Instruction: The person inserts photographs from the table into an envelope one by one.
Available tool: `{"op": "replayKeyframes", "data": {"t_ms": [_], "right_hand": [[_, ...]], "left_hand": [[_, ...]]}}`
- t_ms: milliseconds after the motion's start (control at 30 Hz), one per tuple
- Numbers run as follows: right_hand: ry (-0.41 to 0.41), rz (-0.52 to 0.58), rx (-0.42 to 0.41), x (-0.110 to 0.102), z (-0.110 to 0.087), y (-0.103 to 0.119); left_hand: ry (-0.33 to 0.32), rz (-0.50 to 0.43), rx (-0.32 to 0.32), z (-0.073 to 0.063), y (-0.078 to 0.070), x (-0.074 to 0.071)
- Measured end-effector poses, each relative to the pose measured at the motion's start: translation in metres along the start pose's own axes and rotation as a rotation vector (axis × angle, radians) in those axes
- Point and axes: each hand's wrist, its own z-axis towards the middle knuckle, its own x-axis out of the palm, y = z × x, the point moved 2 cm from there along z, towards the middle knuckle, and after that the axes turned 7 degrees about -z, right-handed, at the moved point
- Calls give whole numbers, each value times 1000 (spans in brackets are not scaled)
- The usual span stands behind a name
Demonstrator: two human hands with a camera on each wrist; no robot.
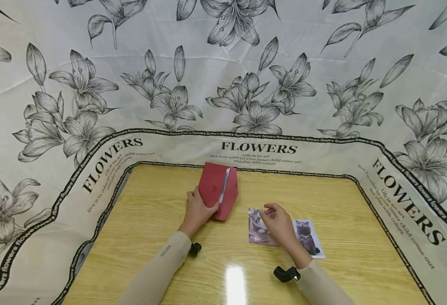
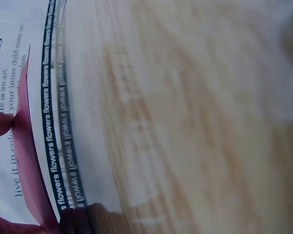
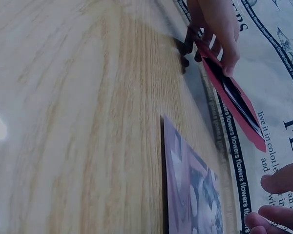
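My left hand (image 1: pixel 198 212) holds a red envelope (image 1: pixel 213 182) by its near end, thumb on the upper face and fingers on the far side. The envelope is raised off the table and gapes along one side, where a white and dark edge of something inside shows. My right hand (image 1: pixel 278 222) hovers over a cat photo (image 1: pixel 255 235), its thumb and fingers loosely bent and apart with nothing between them in the right wrist view. The hand hides part of that photo. Beside it, partly under the right wrist, lies a second photo of a grey cat (image 1: pixel 305 237).
The light wooden table (image 1: pixel 151 203) carries a bright glare near its front. A white cloth (image 1: pixel 261 152) printed with flowers and lettering stands around its back and sides. Each wrist wears a black camera (image 1: pixel 284 274).
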Motion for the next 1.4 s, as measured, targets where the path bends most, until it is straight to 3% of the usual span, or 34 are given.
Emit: {"op": "replayKeyframes", "data": {"t_ms": [400,867,1100,1400], "right_hand": [[-10,-187,0,-10,-18,-21],[18,-298,19,-14,-40,-36],[17,-373,56,-12,-42,-40],[19,-422,42,-10,-41,-39]], "left_hand": [[1,-6,-6,-1,-2,-2],[0,15,-6,0,0,1],[-3,7,-3,1,1,1],[-2,8,-4,1,1,2]]}}
